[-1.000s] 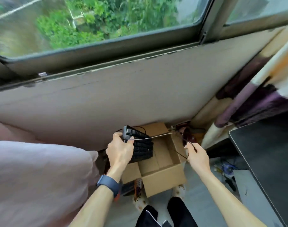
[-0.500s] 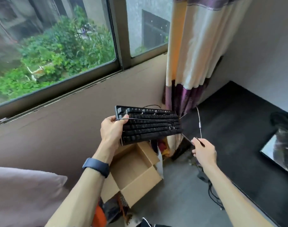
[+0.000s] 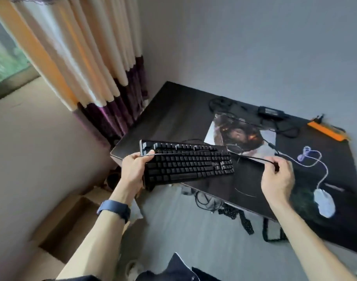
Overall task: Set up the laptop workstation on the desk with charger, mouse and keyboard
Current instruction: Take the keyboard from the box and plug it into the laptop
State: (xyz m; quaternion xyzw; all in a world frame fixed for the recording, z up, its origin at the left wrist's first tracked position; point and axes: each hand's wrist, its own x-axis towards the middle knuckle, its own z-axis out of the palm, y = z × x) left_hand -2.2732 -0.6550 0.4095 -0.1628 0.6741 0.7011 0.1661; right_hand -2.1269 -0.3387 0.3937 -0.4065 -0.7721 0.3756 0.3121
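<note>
My left hand (image 3: pixel 133 171) grips the left end of a black keyboard (image 3: pixel 187 165), held level over the near left corner of the dark desk (image 3: pixel 173 114). My right hand (image 3: pixel 278 177) pinches the keyboard's black cable (image 3: pixel 248 158), stretched taut from the keyboard to my fingers. A closed laptop (image 3: pixel 242 134) with a picture on its lid lies further back on the desk. Behind it sits a black charger brick (image 3: pixel 270 111) with its leads. A white mouse (image 3: pixel 324 201) with a white cord rests at the desk's right front.
An open cardboard box (image 3: pixel 62 224) stands on the floor at lower left. Cables and a black strap (image 3: pixel 230 211) lie on the floor under the desk edge. An orange object (image 3: pixel 325 130) lies at the desk's back right. Curtains (image 3: pixel 92 67) hang left of the desk.
I lifted the keyboard out of the cardboard box and swung it right, from the window wall over to the desk corner. My right hand still holds the cable and moved right with it.
</note>
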